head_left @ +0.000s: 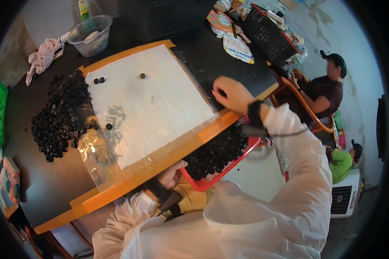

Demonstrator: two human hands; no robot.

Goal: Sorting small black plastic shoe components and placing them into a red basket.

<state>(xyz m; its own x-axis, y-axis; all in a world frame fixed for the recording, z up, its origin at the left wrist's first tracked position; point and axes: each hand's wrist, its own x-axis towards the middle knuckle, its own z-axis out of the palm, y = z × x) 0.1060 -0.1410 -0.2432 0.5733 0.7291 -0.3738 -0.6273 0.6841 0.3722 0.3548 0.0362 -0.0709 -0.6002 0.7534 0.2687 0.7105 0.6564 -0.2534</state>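
My right hand [233, 93] hovers above the right edge of the white sheet [155, 103], its fingers curled. A small dark spot shows between them, though whether it is a black part or the tabletop I cannot tell. Below the table's front edge, my left hand [172, 174] has its thumb at the left corner of a red plastic basket [202, 184], apparently gripping the rim; most of its fingers are hidden. Small black round parts [216, 155] fill the basket. A few more black parts [142, 76] stand on the sheet.
A big heap of black ring-like parts [58, 114] lies left of the sheet, with loose metal screws or pins [114, 134] nearby. Farther back are a clear tub [90, 41] and a black crate [270, 36]. A seated person [320, 88] works at right; another person [341, 164] is behind.
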